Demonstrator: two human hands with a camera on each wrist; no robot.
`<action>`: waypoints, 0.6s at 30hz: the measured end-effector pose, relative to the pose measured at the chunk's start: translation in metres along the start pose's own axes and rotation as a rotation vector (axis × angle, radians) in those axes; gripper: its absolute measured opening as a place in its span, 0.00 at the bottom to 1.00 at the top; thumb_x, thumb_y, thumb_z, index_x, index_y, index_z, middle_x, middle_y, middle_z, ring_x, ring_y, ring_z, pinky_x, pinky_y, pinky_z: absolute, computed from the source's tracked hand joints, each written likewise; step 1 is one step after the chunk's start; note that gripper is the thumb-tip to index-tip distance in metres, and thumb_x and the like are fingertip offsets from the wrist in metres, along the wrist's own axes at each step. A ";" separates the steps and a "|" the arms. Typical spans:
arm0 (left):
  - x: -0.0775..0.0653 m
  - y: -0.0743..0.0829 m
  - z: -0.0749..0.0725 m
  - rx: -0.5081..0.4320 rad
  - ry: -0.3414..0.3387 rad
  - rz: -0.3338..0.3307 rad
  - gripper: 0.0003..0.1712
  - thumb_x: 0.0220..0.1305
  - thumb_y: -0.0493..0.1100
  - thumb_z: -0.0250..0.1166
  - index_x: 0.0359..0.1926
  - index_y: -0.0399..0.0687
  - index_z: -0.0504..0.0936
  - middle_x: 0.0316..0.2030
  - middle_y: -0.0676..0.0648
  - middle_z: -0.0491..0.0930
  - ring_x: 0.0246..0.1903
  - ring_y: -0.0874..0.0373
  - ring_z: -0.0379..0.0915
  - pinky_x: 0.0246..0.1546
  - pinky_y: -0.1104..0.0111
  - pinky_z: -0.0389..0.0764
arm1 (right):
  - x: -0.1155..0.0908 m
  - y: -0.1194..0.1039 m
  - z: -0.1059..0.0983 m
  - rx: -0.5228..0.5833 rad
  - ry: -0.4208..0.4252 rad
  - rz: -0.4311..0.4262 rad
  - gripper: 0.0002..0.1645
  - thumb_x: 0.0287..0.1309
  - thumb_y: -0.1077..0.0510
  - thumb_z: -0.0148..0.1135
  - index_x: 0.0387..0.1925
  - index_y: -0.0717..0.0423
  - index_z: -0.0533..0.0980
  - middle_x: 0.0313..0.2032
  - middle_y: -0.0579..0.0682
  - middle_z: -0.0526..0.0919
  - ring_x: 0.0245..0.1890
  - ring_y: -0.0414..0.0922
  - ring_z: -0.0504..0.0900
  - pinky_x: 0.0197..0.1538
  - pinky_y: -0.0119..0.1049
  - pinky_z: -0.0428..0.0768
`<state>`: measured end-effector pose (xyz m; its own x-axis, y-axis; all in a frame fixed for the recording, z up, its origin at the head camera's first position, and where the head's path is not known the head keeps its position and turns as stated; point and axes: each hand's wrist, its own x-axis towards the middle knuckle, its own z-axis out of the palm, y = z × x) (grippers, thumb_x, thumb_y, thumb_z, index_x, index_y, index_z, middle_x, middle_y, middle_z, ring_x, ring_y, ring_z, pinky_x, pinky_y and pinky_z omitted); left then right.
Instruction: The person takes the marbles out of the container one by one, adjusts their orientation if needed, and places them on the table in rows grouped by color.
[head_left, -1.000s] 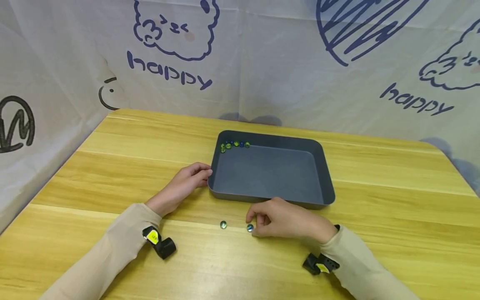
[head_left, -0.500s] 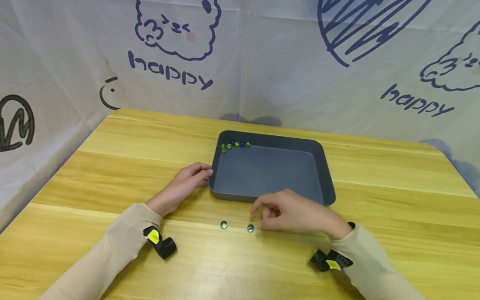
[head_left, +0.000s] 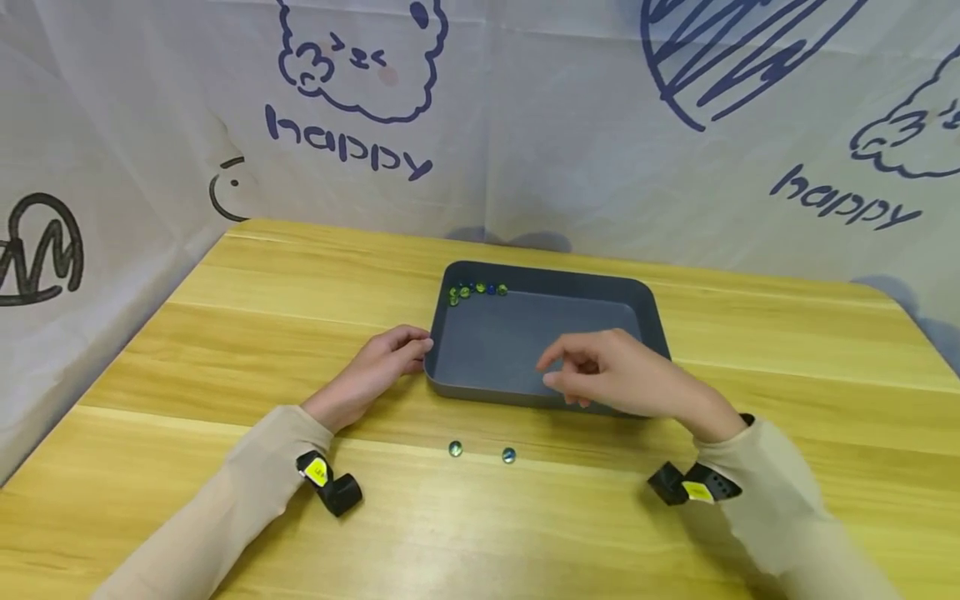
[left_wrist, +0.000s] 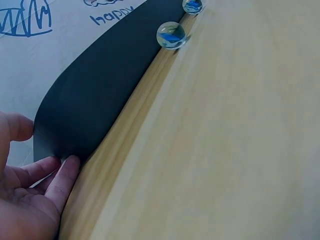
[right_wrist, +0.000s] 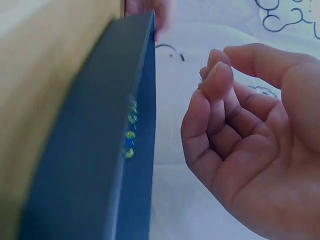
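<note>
A dark grey rectangular tray stands on the table; glass marbles, yellow-green and blue, cluster in its back left corner. Two clear marbles with coloured swirls, a left marble and a right marble, lie on the wood in front of it. My left hand touches the tray's left end near the front corner, its fingertips against the outer wall. Over the tray's front right part hovers my right hand, loosely bent, thumb and forefinger close together. Nothing shows between them in the right wrist view.
The wooden table extends on both sides of the tray. A white cloth backdrop with drawings and "happy" lettering hangs behind and to the left. Each wrist carries a small black camera, such as the left one.
My right hand has drawn away from the right-hand marble, rising back and to the right over the tray's front edge. Both table marbles stay put, as does my left hand.
</note>
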<state>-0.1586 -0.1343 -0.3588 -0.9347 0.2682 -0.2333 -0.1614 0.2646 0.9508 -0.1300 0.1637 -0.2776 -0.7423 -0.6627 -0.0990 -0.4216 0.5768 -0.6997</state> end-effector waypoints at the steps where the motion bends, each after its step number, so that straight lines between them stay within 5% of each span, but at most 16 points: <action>1: 0.000 0.000 0.000 -0.001 0.000 0.001 0.25 0.74 0.47 0.50 0.63 0.33 0.68 0.61 0.36 0.69 0.57 0.45 0.70 0.62 0.56 0.67 | 0.003 0.000 -0.004 -0.022 0.011 0.009 0.13 0.69 0.57 0.56 0.49 0.59 0.78 0.22 0.48 0.78 0.20 0.46 0.74 0.28 0.37 0.74; 10: 0.001 -0.002 -0.001 0.028 -0.004 -0.012 0.27 0.75 0.48 0.50 0.64 0.32 0.67 0.62 0.35 0.68 0.57 0.43 0.70 0.65 0.53 0.63 | 0.065 0.011 -0.029 -0.150 0.058 0.155 0.16 0.70 0.56 0.53 0.49 0.62 0.79 0.24 0.55 0.81 0.24 0.56 0.77 0.29 0.39 0.72; 18: -0.001 0.000 0.000 0.008 0.002 -0.013 0.27 0.74 0.48 0.50 0.64 0.32 0.67 0.62 0.34 0.68 0.57 0.43 0.70 0.65 0.53 0.62 | 0.119 0.015 -0.041 -0.289 0.097 0.197 0.18 0.69 0.55 0.54 0.34 0.63 0.85 0.24 0.56 0.84 0.26 0.56 0.81 0.31 0.39 0.77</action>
<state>-0.1579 -0.1350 -0.3586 -0.9333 0.2627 -0.2449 -0.1707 0.2754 0.9460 -0.2463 0.1133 -0.2708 -0.8642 -0.4848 -0.1348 -0.3849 0.8093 -0.4437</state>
